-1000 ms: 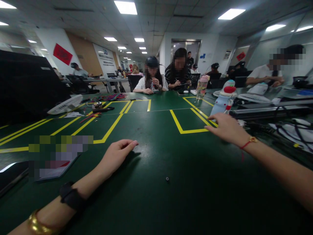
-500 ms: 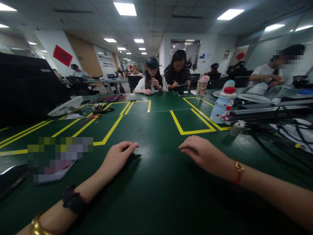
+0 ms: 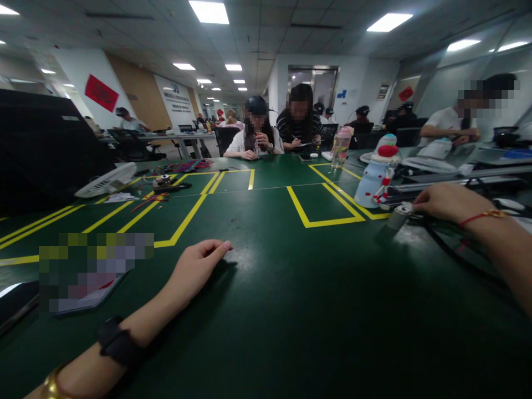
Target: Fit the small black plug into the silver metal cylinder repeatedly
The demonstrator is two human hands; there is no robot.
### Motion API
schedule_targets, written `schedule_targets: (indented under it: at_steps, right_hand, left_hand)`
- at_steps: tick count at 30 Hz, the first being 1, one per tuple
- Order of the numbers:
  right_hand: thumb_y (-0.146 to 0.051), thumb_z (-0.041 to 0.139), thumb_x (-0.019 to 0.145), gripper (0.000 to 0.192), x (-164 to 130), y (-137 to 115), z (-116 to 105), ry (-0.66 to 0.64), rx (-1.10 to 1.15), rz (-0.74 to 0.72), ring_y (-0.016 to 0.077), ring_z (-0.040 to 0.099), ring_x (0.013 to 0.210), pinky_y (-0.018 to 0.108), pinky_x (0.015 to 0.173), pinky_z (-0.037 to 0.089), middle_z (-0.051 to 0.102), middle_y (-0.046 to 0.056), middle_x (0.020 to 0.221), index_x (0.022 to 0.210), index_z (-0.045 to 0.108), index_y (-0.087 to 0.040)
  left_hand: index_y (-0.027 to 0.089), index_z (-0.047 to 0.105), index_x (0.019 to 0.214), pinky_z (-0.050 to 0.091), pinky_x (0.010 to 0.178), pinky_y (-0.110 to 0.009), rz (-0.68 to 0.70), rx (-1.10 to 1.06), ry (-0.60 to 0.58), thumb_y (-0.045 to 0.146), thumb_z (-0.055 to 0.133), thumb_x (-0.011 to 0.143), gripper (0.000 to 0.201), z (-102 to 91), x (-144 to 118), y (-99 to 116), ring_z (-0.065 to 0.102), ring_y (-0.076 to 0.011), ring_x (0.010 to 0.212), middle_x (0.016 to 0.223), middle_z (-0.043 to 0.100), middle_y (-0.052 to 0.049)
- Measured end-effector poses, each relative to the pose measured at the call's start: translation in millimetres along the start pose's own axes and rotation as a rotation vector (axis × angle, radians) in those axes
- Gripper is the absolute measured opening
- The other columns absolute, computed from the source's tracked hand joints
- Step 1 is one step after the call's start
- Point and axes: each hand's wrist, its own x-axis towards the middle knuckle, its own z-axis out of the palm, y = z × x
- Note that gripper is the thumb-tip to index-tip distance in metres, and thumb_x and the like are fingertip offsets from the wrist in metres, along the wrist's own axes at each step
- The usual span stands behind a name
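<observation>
My left hand (image 3: 202, 265) rests on the green table (image 3: 266, 321), loosely closed, thumb lying along the curled forefinger. Nothing shows in it. At the right, my right hand (image 3: 441, 203) reaches over, its thumb and fingertips pinched at the top end of a small silver metal cylinder, like a motor (image 3: 398, 218). The cylinder stands slightly tilted on the table. How firmly the fingers grip it is hard to see. Just behind it stands a light-blue bottle (image 3: 369, 183) with a red lid. Black cables (image 3: 451, 242) run beneath my right wrist.
Yellow tape (image 3: 332, 224) marks out areas on the table. Metal rails (image 3: 453, 185) lie at the right. A pink-lidded bottle (image 3: 341, 148) stands farther back. At left are wires (image 3: 187, 166), a white fan-like device (image 3: 106, 180) and a black phone (image 3: 16, 305). People sit opposite.
My right hand has moved right, from the middle of the table to the small metal cylinder. My left hand has stayed in place. The view has shifted slightly.
</observation>
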Motion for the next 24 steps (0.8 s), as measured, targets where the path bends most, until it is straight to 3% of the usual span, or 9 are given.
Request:
schedule_targets:
  at_steps: [9,24]
  right_hand:
    - [-0.039,0.053,0.076,0.031,2.2,-4.0,2.9,-0.037,0.038,-0.061,0.0165,0.054,0.073,0.028,0.068,0.034,0.065,0.008,0.084,0.089,0.071,-0.018]
    - [-0.045,0.054,0.074,0.034,-1.0,-12.7,3.4,0.008,0.079,-0.063,0.0177,0.052,0.076,0.029,0.068,0.033,0.064,0.009,0.088,0.089,0.070,-0.019]
  left_hand:
    - [0.021,0.069,0.088,0.039,0.060,-0.027,0.015,-0.021,-0.005,0.059,0.050,0.074,0.045,1.4,-1.1,-2.0,0.058,-0.0209,0.076,0.078,0.067,-0.003]
    - [0.023,0.069,0.089,0.041,0.068,-0.029,0.013,-0.026,-0.007,0.060,0.051,0.073,0.044,0.2,-0.8,-1.7,0.060,-0.0224,0.080,0.084,0.069,-0.003]
